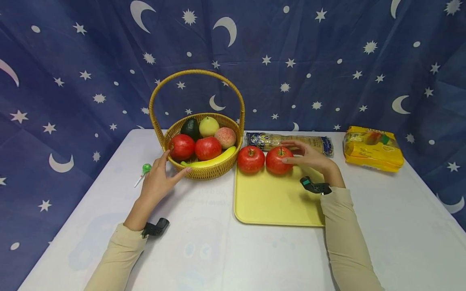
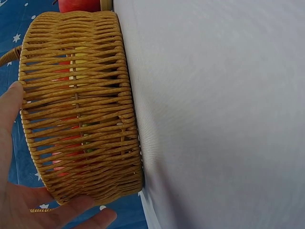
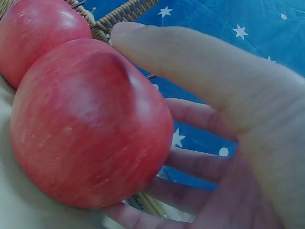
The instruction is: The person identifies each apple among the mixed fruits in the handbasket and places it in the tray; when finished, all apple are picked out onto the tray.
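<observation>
In the head view, my left hand (image 1: 157, 182) rests at the left front of a wicker basket (image 1: 207, 173), fingers spread. The left wrist view shows its thumb against the basket's rim. Fruit fills the basket: two red fruits (image 1: 208, 148), a banana (image 1: 214, 159), a peach (image 1: 225, 137), a pale green pear-like fruit (image 1: 209, 126) and an avocado (image 1: 190, 128). My right hand (image 1: 311, 158) is loosely around the right-hand red apple (image 1: 277, 162), thumb over it and fingers along its far side. Another red apple (image 1: 251, 160) touches it on the left. Both sit at the back of a yellow tray (image 1: 276, 202).
Behind the apples lies a clear packet of noodle-like sticks (image 1: 267, 140). A yellow package (image 1: 373, 148) stands at the back right. Left of the basket is a green lollipop (image 1: 146, 168). A blue star-patterned cloth (image 1: 269, 81) hangs at the table's far edge.
</observation>
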The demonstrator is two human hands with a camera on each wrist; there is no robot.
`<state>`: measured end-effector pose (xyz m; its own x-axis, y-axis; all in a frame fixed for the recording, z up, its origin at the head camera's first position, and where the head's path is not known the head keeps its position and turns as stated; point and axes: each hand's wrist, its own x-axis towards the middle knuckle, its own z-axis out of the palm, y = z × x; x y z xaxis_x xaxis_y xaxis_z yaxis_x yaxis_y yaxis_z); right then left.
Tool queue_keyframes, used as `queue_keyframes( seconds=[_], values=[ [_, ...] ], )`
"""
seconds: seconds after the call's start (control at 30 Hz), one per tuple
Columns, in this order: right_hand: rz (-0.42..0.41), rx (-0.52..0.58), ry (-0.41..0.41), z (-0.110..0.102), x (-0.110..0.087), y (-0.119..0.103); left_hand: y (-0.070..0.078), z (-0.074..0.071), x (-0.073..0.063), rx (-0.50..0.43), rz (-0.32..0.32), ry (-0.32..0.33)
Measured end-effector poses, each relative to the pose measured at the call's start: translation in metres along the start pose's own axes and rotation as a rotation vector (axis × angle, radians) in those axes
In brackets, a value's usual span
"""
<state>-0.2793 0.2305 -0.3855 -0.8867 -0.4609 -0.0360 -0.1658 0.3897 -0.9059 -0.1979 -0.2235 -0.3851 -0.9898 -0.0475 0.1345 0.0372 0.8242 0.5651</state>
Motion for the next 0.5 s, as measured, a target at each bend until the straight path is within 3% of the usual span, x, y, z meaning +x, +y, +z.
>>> queue_keyframes(
  seconds=[0.5],
  values=[
    [-0.078, 0.036, 0.025, -0.0075, -0.0034, -0.0087, -0.0006, -0.0002, 0.0003, -0.001, -0.001, -0.004]
  ],
)
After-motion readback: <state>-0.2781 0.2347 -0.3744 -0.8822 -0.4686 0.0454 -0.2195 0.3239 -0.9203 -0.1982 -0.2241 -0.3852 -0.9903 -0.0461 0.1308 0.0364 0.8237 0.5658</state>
